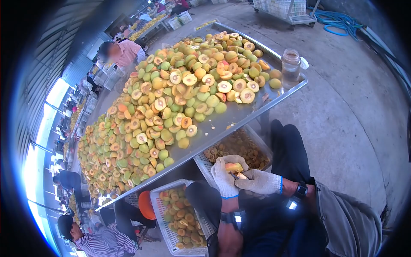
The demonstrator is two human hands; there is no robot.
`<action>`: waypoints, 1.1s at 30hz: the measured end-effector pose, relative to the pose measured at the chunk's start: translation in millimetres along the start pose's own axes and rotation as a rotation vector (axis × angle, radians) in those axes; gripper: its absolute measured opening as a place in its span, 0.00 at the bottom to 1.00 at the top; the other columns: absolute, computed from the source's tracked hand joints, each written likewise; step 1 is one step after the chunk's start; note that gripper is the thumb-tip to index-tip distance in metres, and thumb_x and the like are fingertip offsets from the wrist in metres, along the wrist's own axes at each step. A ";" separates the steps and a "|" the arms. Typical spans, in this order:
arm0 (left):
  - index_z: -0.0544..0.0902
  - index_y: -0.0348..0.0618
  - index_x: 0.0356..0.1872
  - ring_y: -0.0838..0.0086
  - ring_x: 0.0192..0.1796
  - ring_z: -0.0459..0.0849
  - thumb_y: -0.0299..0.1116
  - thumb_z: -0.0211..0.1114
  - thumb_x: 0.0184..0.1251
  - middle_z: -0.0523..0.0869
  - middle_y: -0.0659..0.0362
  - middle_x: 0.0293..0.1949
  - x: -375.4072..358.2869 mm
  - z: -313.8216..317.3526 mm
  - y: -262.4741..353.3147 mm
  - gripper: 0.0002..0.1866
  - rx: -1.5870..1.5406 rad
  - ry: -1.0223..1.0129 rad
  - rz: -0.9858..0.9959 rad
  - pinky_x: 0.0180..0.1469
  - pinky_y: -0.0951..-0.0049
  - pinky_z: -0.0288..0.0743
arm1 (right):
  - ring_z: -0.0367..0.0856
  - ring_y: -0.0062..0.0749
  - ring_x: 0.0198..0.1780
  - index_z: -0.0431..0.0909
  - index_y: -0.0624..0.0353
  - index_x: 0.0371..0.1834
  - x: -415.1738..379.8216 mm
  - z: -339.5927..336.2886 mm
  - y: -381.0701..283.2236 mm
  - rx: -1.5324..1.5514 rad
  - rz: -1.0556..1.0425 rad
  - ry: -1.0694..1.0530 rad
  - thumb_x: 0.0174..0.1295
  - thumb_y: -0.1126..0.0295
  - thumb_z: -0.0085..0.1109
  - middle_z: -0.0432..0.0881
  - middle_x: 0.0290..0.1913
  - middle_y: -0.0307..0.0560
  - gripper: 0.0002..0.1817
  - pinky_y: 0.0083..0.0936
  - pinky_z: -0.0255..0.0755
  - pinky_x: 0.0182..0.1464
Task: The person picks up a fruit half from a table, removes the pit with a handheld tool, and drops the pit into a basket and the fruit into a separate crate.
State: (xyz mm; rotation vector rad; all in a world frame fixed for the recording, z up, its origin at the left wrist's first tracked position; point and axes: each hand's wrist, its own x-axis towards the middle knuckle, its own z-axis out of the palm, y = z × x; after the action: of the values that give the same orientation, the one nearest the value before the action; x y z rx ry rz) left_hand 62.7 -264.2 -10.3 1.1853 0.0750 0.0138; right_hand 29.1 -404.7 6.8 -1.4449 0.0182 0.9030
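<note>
Both my hands wear pale knitted work gloves with blue cuffs and meet above a crate, in front of my knees. My left hand (227,175) is closed around a cut peach piece (233,167) with yellow-orange flesh. Against it, my right hand (259,181) is closed, its fingertips at the fruit; a small dark, thin shape shows there, too small to name. Below the hands, the white crate (269,162) holds brown pits and scraps. A big heap of halved peaches (171,98), green, yellow and orange, covers much of the metal table (239,116) beyond.
A clear bottle (290,70) stands at the table's right corner, beside a white lid (304,63). Another white crate (159,214) of peach halves sits left of my knee. A person in a striped top (102,240) sits at lower left; another (126,53) works across the table.
</note>
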 end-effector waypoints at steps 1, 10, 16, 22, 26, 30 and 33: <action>0.87 0.29 0.34 0.64 0.30 0.87 0.55 0.51 0.82 0.88 0.49 0.27 1.8 -3.4 -2.2 0.33 0.002 -0.048 -0.007 0.35 0.67 0.82 | 0.73 0.19 0.18 0.79 0.56 0.31 -1.3 0.6 -1.0 0.012 0.001 -0.006 0.76 0.43 0.55 0.74 0.21 0.34 0.27 0.21 0.67 0.18; 0.86 0.30 0.34 0.63 0.28 0.86 0.55 0.53 0.81 0.88 0.47 0.29 11.8 -14.5 -13.3 0.32 -0.093 -0.234 -0.060 0.34 0.66 0.82 | 0.65 0.13 0.16 0.74 0.47 0.35 -1.8 -14.1 3.5 0.238 0.012 -0.215 0.79 0.44 0.53 0.68 0.21 0.26 0.21 0.17 0.58 0.17; 0.85 0.31 0.33 0.62 0.28 0.86 0.55 0.51 0.82 0.87 0.46 0.28 13.0 -14.1 -13.0 0.33 -0.064 -0.196 -0.138 0.35 0.66 0.82 | 0.62 0.11 0.16 0.74 0.46 0.35 -1.0 -13.7 4.0 0.172 0.034 -0.234 0.80 0.44 0.50 0.65 0.20 0.25 0.21 0.16 0.56 0.17; 0.84 0.33 0.37 0.59 0.35 0.88 0.52 0.46 0.84 0.87 0.46 0.33 16.4 -5.6 -14.3 0.30 -0.363 -0.026 -0.253 0.41 0.64 0.84 | 0.59 0.11 0.14 0.73 0.46 0.32 15.1 -29.1 29.0 0.395 0.055 -0.467 0.80 0.42 0.50 0.64 0.19 0.25 0.23 0.16 0.53 0.14; 0.83 0.36 0.45 0.62 0.43 0.88 0.40 0.49 0.82 0.86 0.50 0.41 12.5 -33.5 -3.3 0.18 0.390 0.282 0.216 0.48 0.65 0.85 | 0.64 0.16 0.13 0.73 0.48 0.27 17.5 -25.4 20.8 0.217 0.089 -0.071 0.76 0.30 0.45 0.68 0.17 0.31 0.33 0.18 0.59 0.14; 0.85 0.33 0.44 0.66 0.46 0.86 0.34 0.56 0.79 0.86 0.53 0.44 5.1 -124.1 54.1 0.14 0.470 0.711 0.270 0.51 0.68 0.83 | 0.67 0.21 0.12 0.73 0.49 0.25 18.9 -23.7 9.3 0.224 0.125 0.171 0.73 0.25 0.42 0.69 0.16 0.35 0.38 0.21 0.60 0.14; 0.87 0.30 0.48 0.62 0.48 0.87 0.35 0.57 0.77 0.88 0.48 0.47 -9.1 -191.7 82.9 0.17 1.063 0.876 0.388 0.53 0.64 0.81 | 0.67 0.23 0.12 0.73 0.50 0.27 23.8 -25.6 4.4 0.149 0.147 0.144 0.75 0.27 0.39 0.70 0.16 0.36 0.37 0.20 0.61 0.13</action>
State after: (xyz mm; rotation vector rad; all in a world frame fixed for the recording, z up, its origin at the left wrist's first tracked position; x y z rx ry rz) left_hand 43.4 -56.1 -4.7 2.1598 0.6858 0.9356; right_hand 55.7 -414.7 -13.9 -1.3791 0.2968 0.8953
